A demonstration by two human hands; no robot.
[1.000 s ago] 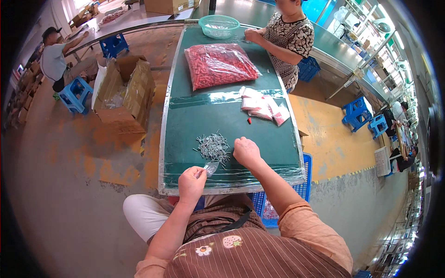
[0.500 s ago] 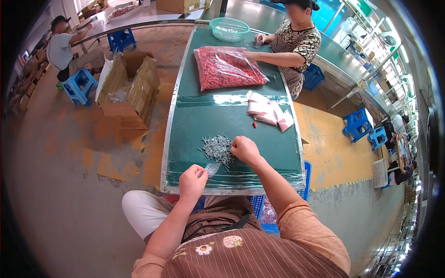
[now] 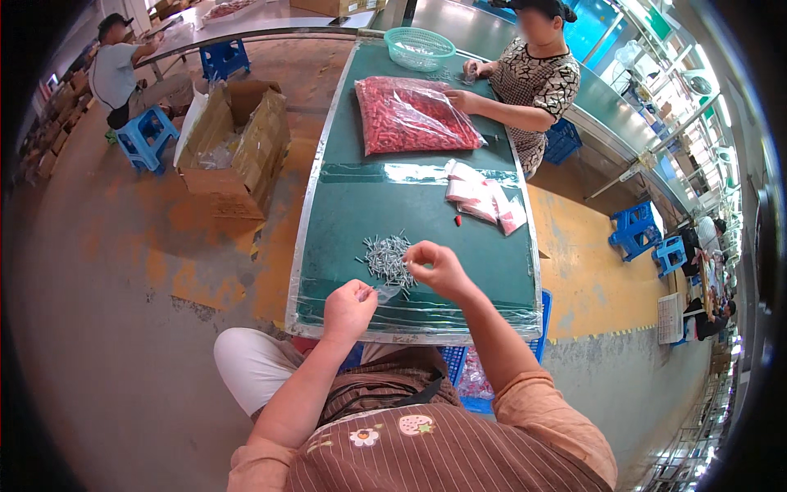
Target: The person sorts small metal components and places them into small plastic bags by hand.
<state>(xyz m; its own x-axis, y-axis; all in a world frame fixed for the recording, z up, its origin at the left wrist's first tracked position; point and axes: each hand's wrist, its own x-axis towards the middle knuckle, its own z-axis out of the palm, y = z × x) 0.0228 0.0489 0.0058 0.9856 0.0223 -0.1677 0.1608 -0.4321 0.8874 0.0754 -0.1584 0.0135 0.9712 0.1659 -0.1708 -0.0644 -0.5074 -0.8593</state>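
A loose pile of small grey screws (image 3: pixel 384 256) lies on the green tabletop (image 3: pixel 336 213) in front of me. My left hand (image 3: pixel 348 312), near the table's front edge, is closed on a small clear plastic bag (image 3: pixel 387 292), whose free end points right toward the pile. At the pile's right side, my right hand (image 3: pixel 436 269) has its thumb and fingers pinched together. Whatever sits between those fingertips is too small to make out. Farther up the table lies a single small red piece (image 3: pixel 458 220), with flat plastic packets (image 3: pixel 479 197) beyond it.
A large clear bag of red pieces (image 3: pixel 418 119) and a green mesh basket (image 3: pixel 419 51) occupy the far end. A co-worker (image 3: pixel 537 82) works at the far right. An open carton (image 3: pixel 220 182) stands left of the table; a blue crate (image 3: pixel 475 402) is below its front right.
My left hand has moved slightly up and right with the bag. My right hand has shifted a little right, its fingers now turned toward the bag. The view has shifted slightly.
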